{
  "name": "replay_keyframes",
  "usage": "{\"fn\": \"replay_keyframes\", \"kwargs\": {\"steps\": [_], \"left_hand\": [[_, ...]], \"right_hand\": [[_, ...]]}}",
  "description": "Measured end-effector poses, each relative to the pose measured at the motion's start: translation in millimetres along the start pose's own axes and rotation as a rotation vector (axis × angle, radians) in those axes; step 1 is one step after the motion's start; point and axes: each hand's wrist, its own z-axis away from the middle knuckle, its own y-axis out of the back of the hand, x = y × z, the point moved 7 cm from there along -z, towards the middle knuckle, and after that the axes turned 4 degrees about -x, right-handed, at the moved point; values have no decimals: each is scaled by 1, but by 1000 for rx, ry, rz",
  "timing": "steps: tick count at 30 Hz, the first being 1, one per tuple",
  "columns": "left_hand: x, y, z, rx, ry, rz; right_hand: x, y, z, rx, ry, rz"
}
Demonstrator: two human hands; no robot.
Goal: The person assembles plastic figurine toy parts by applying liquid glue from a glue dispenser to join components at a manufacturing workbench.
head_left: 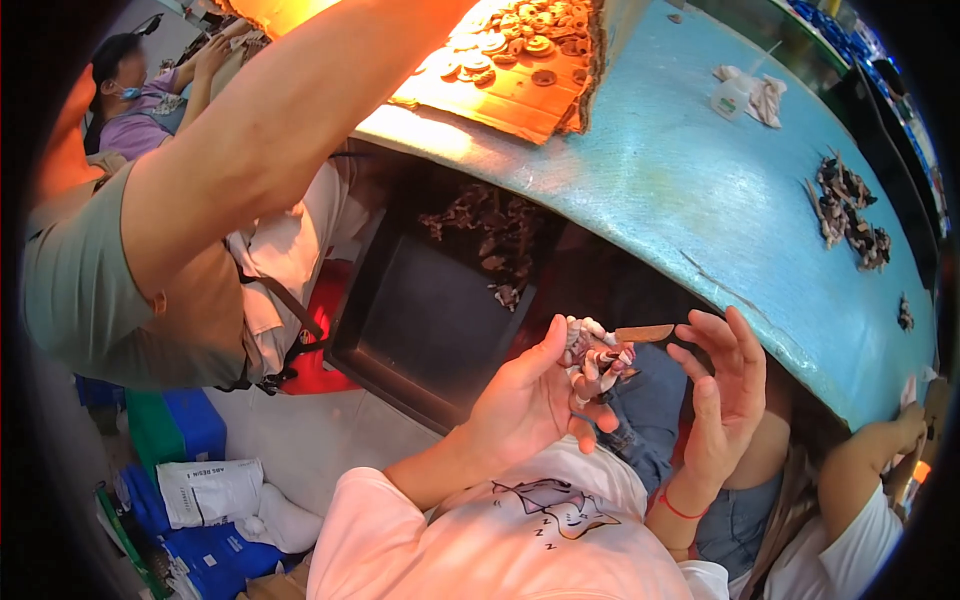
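Table [720,190]: blue, far right.
Left hand [522,398]: fingers curled, holding figure [592,352].
Right hand [728,395]: fingers spread near brown strip [645,333].

Wearer's two hands [530,392], one black tray [430,290], one blue table [620,180], one bottle [730,101]

I see a packet [210,490] beside blue bags [215,562] at left, discs [490,45] on cardboard [525,122] far ahead, and a bottle [730,100] beside a cloth [768,103] far right.
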Motion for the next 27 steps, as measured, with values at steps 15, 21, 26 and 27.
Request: {"fn": "replay_keyframes", "kwargs": {"steps": [15, 21, 26, 27], "left_hand": [[166, 245, 73, 1025, -592, -717], [167, 278, 32, 1008, -832, -1038], [177, 315, 23, 1148, -852, -1304], [168, 303, 20, 1145, -737, -1174]], "right_hand": [[11, 6, 4, 80, 71, 324], [17, 5, 3, 74, 43, 435], [18, -3, 1, 34, 67, 547], [19, 0, 1, 36, 55, 569]]}}
